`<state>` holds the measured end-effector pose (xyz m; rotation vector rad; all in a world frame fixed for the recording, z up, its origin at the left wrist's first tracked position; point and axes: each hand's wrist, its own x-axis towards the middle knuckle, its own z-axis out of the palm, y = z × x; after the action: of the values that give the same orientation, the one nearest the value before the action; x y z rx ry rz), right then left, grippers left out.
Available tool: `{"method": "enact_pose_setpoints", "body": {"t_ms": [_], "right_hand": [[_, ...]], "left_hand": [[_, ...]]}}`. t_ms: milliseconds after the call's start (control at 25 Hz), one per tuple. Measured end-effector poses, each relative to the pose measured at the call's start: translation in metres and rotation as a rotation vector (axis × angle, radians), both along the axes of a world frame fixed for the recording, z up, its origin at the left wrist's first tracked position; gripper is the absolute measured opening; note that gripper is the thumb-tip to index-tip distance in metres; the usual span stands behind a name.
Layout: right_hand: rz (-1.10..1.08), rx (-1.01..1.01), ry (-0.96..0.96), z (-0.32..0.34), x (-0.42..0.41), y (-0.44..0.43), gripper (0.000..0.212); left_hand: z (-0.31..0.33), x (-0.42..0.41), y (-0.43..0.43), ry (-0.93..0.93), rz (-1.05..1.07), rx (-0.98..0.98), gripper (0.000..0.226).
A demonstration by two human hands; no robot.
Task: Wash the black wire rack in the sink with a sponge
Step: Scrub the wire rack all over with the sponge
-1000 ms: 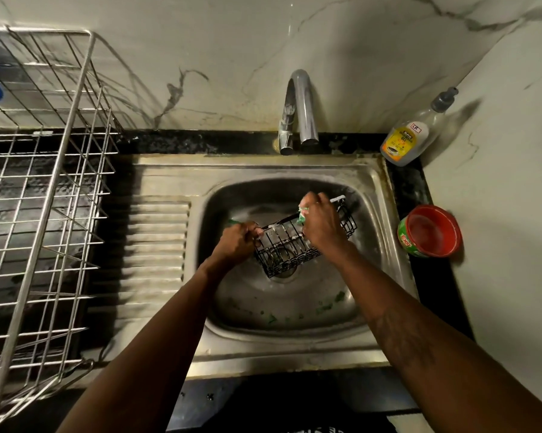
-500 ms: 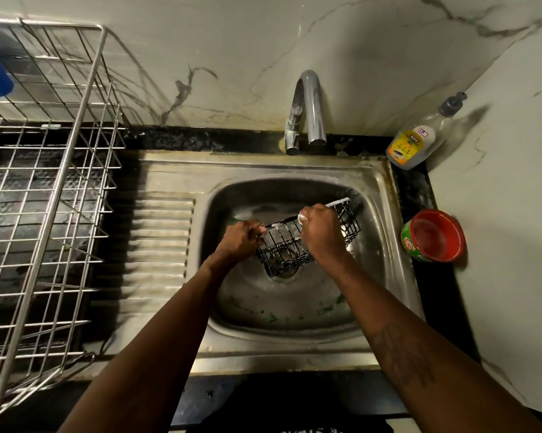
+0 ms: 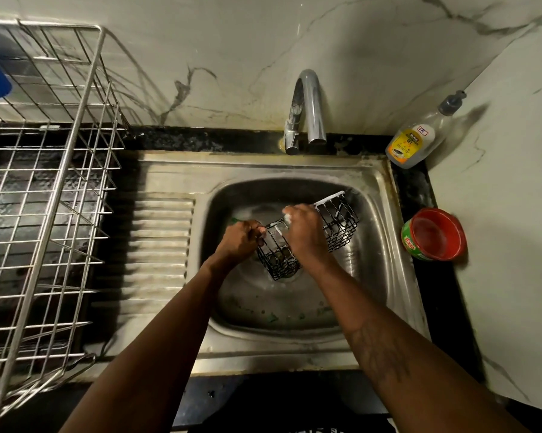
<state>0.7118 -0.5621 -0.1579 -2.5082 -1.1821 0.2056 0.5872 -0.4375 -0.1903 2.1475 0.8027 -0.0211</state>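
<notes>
Both hands are down in the steel sink (image 3: pixel 372 276): the left hand (image 3: pixel 240 240) curls tight round the left end of the black wire rack (image 3: pixel 341 220), and the right hand (image 3: pixel 304 232) bends over its middle, pinching a small white soapy bit that looks like the sponge (image 3: pixel 287 217). The rack sits tilted over the drain hole (image 3: pixel 291 274). Soapy wires are slippery, so I think the rack could slide out of the left hand and bang down, or a thin wire could snag the sponge or poke a finger if the rubbing gets too hard.
</notes>
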Motion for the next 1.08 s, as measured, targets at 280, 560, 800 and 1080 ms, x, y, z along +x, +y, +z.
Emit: {"method": "enact_pose_setpoints", "body": {"t_ms": [280,560,800,1080], "right_hand": [[-0.132,-0.090,-0.019,0.009,0.036,-0.010,0.025],[0.252,0.019,0.007,-0.005,-0.029,-0.014,0.034],[-0.126,0.104,0.000,-0.005,0.047,-0.040,0.039],[0.210,0.116,-0.066,-0.020,-0.042,-0.036,0.040]], "left_hand": [[0.002,-0.001,-0.001,0.006,-0.001,-0.008,0.035],[0.004,-0.003,0.000,0.005,-0.041,0.031,0.031],[0.005,-0.005,-0.006,-0.020,-0.042,0.029,0.040],[0.000,-0.004,-0.006,-0.012,0.009,0.013,0.031]]}}
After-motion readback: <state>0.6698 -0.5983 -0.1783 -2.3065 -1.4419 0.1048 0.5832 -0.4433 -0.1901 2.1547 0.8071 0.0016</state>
